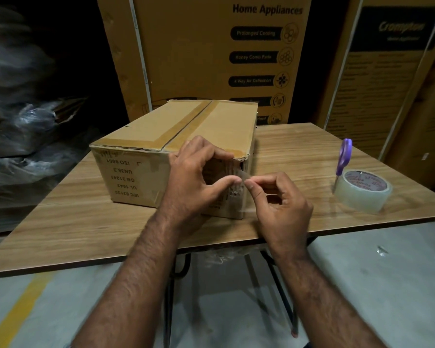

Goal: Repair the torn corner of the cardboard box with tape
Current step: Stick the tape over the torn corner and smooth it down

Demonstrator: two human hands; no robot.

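Note:
A brown cardboard box (pixel 161 136) with old brown tape along its top seam sits on the wooden table (pixel 73 222). Its near right top corner (pixel 242 156) is torn. A strip of clear tape (pixel 240 178) hangs down over that corner edge. My left hand (pixel 196 177) presses the strip's upper part onto the corner with the fingertips, while its thumb pinches the strip lower down. My right hand (pixel 279 204) pinches the same strip from the right, thumb and forefinger closed on it. Where the strip's lower end lies is hard to make out.
A roll of clear tape (pixel 362 190) lies flat at the table's right side, with purple-handled scissors (pixel 343 156) just behind it. Tall printed cartons (pixel 211 59) stand behind the table. Plastic-wrapped bundles (pixel 23 121) are piled at the left. The table's front edge is close to my forearms.

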